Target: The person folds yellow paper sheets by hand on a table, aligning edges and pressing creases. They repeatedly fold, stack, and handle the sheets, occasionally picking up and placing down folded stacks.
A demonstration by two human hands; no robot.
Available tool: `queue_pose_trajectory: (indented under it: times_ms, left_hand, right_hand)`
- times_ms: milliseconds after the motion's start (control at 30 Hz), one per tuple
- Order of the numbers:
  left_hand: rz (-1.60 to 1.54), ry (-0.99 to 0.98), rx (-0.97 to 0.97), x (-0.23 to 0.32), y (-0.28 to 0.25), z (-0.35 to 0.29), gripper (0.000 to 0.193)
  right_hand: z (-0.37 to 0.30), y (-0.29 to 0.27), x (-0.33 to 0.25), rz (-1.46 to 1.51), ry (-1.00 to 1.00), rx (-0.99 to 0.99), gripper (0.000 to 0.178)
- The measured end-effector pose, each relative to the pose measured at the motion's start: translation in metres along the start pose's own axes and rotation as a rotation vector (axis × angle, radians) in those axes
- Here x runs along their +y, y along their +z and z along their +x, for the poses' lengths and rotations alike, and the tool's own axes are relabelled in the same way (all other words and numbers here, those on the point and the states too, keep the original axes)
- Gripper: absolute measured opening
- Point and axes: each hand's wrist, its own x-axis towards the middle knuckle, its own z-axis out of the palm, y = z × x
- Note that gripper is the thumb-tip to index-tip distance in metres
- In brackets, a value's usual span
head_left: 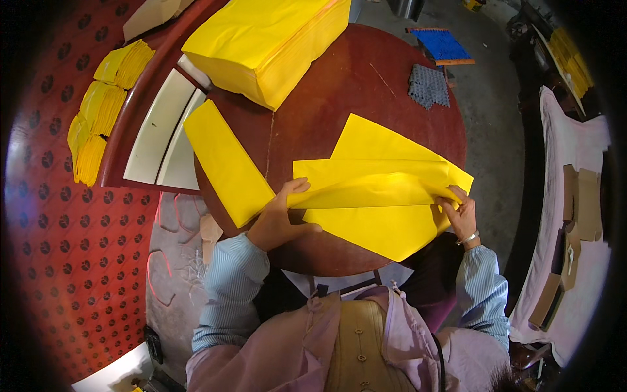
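A yellow paper-like sheet (372,184) lies crosswise on a round dark-red table (353,81), its upper layer raised in a long soft crease. Beneath it another yellow layer (372,228) shows, turned at an angle; whether the two are joined I cannot tell. At the right end, my right hand (462,217) pinches the upper layer's edge between thumb and fingers. My left hand (277,219) is at the left end, thumb and fingers spread, fingertips by the sheet's edge. Next to that hand lies a long, flat folded yellow piece (228,163).
A thick stack of yellow sheets (261,49) stands at the table's far left. Folded yellow bundles (101,104) rest on the red patterned surface beyond. A grey textured mat (428,87) lies at the far right table edge, near a blue slatted stool (444,46). Cardboard (581,209) sits on pink cloth, right.
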Motion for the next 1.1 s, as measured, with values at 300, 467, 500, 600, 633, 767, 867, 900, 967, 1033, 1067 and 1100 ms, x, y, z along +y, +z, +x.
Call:
queue_pose_trajectory:
  times_ms: [300,467,500,600,633,767,867,900,967,1033,1067,1100]
  left_hand:
    - [-0.209,-0.310,0.458,-0.006,0.053,0.007,0.077]
    - [-0.203,-0.330,0.478,-0.005,0.058,0.013,0.076]
    - [-0.165,-0.321,0.473,-0.006,0.056,0.015,0.077]
    - [-0.029,-0.330,0.503,-0.008,0.054,0.027,0.081]
    - [-0.033,-0.351,0.525,-0.009,0.054,0.033,0.081]
    - [-0.289,-0.362,0.518,-0.006,0.048,0.043,0.077]
    - [-0.335,-0.221,0.357,0.000,0.033,0.032,0.075]
    - [-0.241,-0.241,0.344,0.000,0.030,0.027,0.069]
    - [-0.123,-0.264,0.332,-0.001,0.028,0.020,0.059]
    - [-0.068,-0.180,0.328,-0.010,0.032,0.021,0.043]
    - [-0.037,-0.098,0.330,-0.016,0.034,0.022,0.036]
    - [-0.095,-0.113,0.382,-0.018,0.038,0.019,0.019]
  right_hand:
    - [-0.003,0.015,-0.003,0.169,0.048,0.155,0.052]
    - [-0.009,0.020,-0.009,0.188,0.121,0.210,0.059]
    - [-0.007,0.021,-0.011,0.171,0.138,0.225,0.060]
    - [0.001,0.024,-0.019,0.138,0.141,0.218,0.062]
    - [0.004,0.024,-0.021,0.132,0.162,0.209,0.062]
    - [0.013,0.023,-0.024,0.134,0.207,0.219,0.069]
    - [0.014,0.019,-0.015,0.330,0.230,0.194,0.079]
    - [0.011,0.016,-0.012,0.462,0.179,0.147,0.078]
    - [0.010,0.011,-0.005,0.617,0.121,0.043,0.075]
    - [0.010,0.007,-0.001,0.536,0.056,-0.023,0.066]
    - [0.010,0.007,0.000,0.484,0.035,-0.043,0.061]
    - [0.011,0.005,0.000,0.355,-0.027,-0.053,0.054]
